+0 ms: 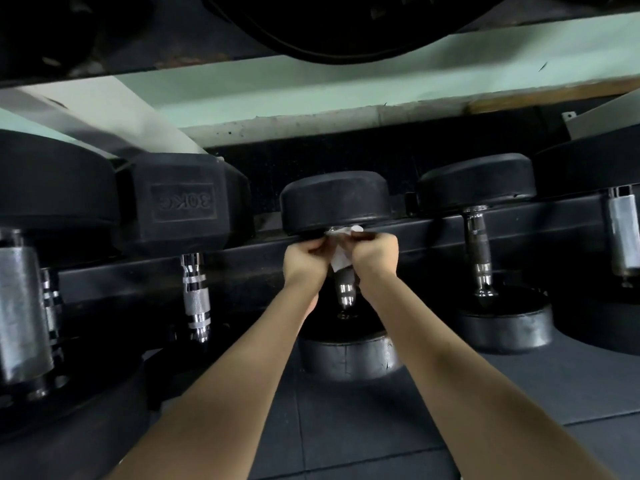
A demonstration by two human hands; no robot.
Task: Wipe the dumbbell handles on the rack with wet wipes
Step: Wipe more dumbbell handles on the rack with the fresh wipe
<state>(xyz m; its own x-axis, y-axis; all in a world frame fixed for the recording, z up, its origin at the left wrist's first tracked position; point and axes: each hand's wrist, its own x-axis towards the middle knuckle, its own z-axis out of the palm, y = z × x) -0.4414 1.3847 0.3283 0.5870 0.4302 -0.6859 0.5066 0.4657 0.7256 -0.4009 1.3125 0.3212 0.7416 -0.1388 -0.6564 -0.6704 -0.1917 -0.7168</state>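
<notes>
Pinching the wet wipe with curled fingers of left hand and right hand, wrapped round the far end of the middle dumbbell handle on the rack. Probably limp, damp, easily torn; best held snug round the stiff steel, too heavy to shift

Five dumbbells sit plainly on the rack, four round-headed, one hexagonal; a sixth handle is half hidden. There are two hands, left and right, and one white wipe.
</notes>
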